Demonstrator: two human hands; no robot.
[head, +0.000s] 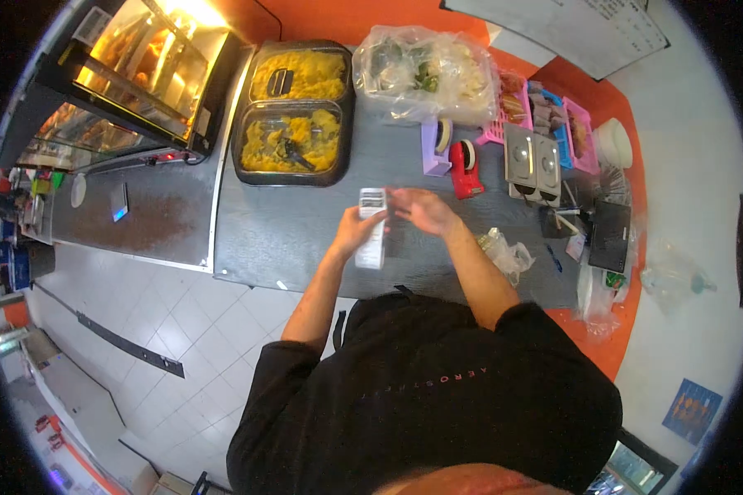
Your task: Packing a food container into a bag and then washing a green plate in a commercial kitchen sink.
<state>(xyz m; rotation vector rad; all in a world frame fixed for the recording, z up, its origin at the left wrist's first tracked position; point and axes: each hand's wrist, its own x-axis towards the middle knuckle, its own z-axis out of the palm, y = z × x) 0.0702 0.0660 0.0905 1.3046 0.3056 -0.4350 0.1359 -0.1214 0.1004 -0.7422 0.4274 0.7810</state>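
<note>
A narrow white box with dark print (370, 247) is upright in the middle of the view, above the dark grey counter (285, 229). Around its left side and front, my left hand (355, 230) grips it. Close to the box's upper right edge is my right hand (426, 210), blurred, with its fingers apart; whether they touch the box cannot be told. Beyond my hands stand a purple tape dispenser (432, 151) and a red tape dispenser (465, 179). A crumpled clear plastic bag (509, 255) lies beside my right forearm.
A black two-part tray of yellow food (294, 145) and a large plastic bag of leaves and pale pieces (427, 74) stand at the back. Right are lidded steel containers (523, 158), a pink basket (585, 139) and a blue pen (554, 258). A lit food warmer (155, 74) stands left.
</note>
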